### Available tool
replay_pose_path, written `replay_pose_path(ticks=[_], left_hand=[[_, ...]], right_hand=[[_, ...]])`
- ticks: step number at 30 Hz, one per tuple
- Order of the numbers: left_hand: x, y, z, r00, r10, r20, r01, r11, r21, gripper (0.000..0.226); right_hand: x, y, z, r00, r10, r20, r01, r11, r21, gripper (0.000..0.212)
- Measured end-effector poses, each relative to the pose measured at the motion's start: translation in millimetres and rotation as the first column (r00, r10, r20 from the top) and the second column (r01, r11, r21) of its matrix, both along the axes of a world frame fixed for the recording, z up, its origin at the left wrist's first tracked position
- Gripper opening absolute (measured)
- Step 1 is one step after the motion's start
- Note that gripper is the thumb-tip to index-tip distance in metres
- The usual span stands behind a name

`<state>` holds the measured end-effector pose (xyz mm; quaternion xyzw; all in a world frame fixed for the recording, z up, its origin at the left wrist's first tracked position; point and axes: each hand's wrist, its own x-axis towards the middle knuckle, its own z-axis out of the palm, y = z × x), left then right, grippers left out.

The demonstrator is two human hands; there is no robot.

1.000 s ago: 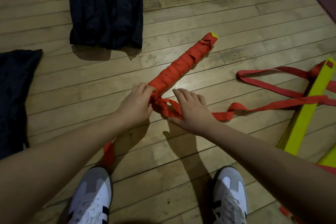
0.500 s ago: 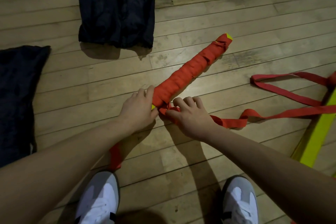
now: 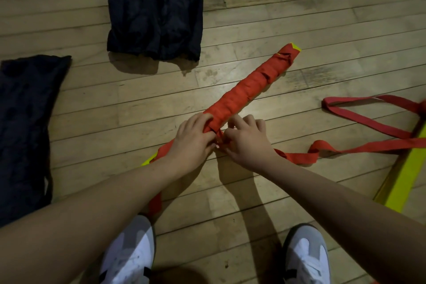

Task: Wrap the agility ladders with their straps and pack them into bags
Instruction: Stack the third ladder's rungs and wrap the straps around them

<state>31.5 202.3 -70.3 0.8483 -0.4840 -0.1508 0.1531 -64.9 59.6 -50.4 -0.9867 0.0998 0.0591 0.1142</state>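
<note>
Head view: left hand (image 3: 192, 139) grips the wrapped ladder bundle (image 3: 245, 91), which lies slantwise on the wooden floor (image 3: 322, 18). Right hand (image 3: 245, 142) pinches the red strap (image 3: 345, 148) right at the bundle, its loose length trailing off right. Two dark bags (image 3: 154, 9) lie beyond, another at left.

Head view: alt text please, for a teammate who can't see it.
Both hands, left and right, grip the red strap at the near end of a strap-wrapped ladder bundle on a wooden floor. Two dark bags lie beyond; white shoes below.
</note>
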Motion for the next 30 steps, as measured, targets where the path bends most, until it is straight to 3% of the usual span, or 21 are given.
replay_pose_path(ticks=[4, 9, 12, 14, 19, 23, 25, 30], left_hand=[[5, -1, 3, 0.998, -0.017, -0.065, 0.016, 1.000, -0.025, 0.008], [4, 8, 2, 0.984, -0.048, -0.173, 0.049, 0.999, 0.003, 0.010], [-1, 9, 2, 0.986, -0.065, -0.155, 0.060, 0.997, -0.038, 0.007], [-3, 9, -1, 0.990, -0.078, -0.117, 0.068, 0.994, -0.089, 0.004], [-2, 15, -2, 0.986, -0.108, -0.126, 0.094, 0.989, -0.114, 0.012], [0, 10, 1, 0.978, -0.134, -0.157, 0.120, 0.988, -0.095, 0.011], [0, 6, 2, 0.977, -0.136, -0.165, 0.123, 0.989, -0.084, 0.010], [-2, -2, 7, 0.990, -0.102, -0.098, 0.098, 0.994, -0.043, 0.023]], right_hand=[[3, 3, 5, 0.999, -0.025, -0.038, 0.019, 0.987, -0.161, 0.026], [15, -14, 7, 0.959, -0.257, -0.118, 0.268, 0.960, 0.085, 0.028], [18, -12, 2, 0.931, -0.315, -0.186, 0.347, 0.920, 0.181, 0.036], [23, -4, -5, 0.917, -0.301, -0.262, 0.348, 0.924, 0.156, 0.040], [30, 2, -11, 0.904, -0.289, -0.314, 0.352, 0.922, 0.163, 0.017], [28, -2, -6, 0.866, -0.402, -0.297, 0.492, 0.791, 0.364, 0.010], [27, 0, -7, 0.843, -0.433, -0.319, 0.537, 0.708, 0.458, 0.017], [28, -1, -3, 0.804, -0.455, -0.383, 0.557, 0.351, 0.753, 0.030]])
